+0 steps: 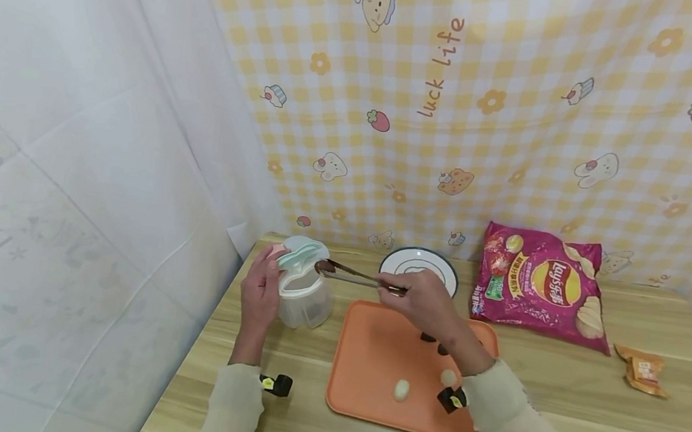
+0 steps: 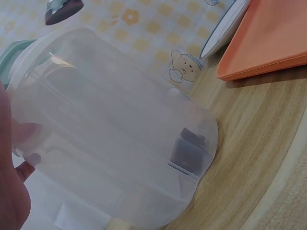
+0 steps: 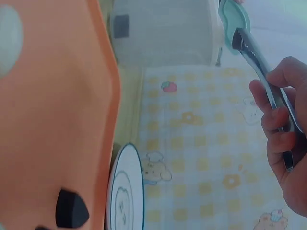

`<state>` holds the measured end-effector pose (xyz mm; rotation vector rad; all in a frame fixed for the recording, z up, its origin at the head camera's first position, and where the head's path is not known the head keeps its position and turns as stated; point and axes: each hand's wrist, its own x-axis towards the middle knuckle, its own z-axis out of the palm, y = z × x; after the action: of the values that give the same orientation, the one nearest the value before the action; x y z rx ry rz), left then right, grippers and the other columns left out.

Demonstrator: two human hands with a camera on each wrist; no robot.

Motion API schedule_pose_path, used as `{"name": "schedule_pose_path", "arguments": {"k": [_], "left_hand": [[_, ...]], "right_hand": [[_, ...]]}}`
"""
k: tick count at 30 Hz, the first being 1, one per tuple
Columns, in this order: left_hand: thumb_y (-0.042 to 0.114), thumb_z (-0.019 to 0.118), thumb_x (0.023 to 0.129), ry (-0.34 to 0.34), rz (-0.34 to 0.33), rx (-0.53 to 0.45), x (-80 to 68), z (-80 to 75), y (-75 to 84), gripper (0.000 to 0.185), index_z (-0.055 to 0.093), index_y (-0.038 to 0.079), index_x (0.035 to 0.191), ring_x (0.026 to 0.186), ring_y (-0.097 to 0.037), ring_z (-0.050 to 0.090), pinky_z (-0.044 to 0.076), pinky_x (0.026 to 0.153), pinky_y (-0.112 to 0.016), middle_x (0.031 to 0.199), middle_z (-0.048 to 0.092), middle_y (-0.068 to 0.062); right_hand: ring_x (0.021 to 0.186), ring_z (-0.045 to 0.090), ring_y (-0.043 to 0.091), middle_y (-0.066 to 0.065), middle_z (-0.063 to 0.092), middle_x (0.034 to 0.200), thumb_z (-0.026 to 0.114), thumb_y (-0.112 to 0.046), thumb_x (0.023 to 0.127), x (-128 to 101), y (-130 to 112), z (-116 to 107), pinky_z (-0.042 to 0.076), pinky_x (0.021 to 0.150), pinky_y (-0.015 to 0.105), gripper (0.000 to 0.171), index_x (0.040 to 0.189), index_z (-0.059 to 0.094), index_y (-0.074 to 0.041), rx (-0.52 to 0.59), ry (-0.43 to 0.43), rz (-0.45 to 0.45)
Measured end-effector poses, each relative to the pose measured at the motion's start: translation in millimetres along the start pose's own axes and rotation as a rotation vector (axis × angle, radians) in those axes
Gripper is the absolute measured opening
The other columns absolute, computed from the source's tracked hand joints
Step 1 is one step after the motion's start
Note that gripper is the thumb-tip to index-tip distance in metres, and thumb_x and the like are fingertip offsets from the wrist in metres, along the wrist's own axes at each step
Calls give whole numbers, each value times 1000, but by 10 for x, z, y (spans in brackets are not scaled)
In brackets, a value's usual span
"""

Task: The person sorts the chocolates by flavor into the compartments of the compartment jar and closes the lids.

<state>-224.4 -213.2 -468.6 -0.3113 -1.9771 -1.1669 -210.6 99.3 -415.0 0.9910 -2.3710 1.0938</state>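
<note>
My left hand (image 1: 264, 274) grips a clear plastic jar (image 1: 307, 299) whose mint lid (image 1: 298, 253) is flipped open. With my right hand (image 1: 400, 289) I pinch metal tongs (image 1: 355, 275); their tip holds a dark piece (image 1: 324, 266) just above the jar's mouth. In the left wrist view the jar (image 2: 115, 139) has one dark piece (image 2: 189, 151) lying at its bottom. The right wrist view has the tongs (image 3: 259, 62) reaching from my right hand (image 3: 283, 139) to the lid (image 3: 235, 14).
An orange tray (image 1: 367, 385) beside the jar carries two dark pieces (image 1: 428, 336) and two white balls (image 1: 401, 389). A blue-rimmed plate (image 1: 419, 263) sits behind it. A pink chips bag (image 1: 540, 283) and a small orange packet (image 1: 644, 370) lie to the right.
</note>
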Motion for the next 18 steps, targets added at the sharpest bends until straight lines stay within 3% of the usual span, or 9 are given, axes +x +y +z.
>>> {"name": "schedule_pose_path", "arguments": {"k": [5,11,18], "left_hand": [[-5,47,93,12,20,-23,32,-10,185,23,67,-7,105,115,-48,47,33,98,-57,106,65,-23],[4,45,97,4,0,-24,52,-39,368,26,66,-6,108,119,-45,46,31,102,-53,108,64,-24],[-4,47,94,10,-4,-16,15,-5,124,24,67,-6,106,118,-46,47,33,99,-56,107,65,-23]], "right_hand": [[59,57,-9,-6,71,85,65,-17,86,57,-103,140,45,47,17,20,103,74,-13,22,33,7],[64,62,-5,-2,72,87,65,-14,84,79,-168,287,46,49,12,20,102,74,-13,-19,56,-20],[63,63,-3,-4,72,87,66,-14,83,64,-180,344,41,44,11,20,102,75,-16,-86,55,5]]}}
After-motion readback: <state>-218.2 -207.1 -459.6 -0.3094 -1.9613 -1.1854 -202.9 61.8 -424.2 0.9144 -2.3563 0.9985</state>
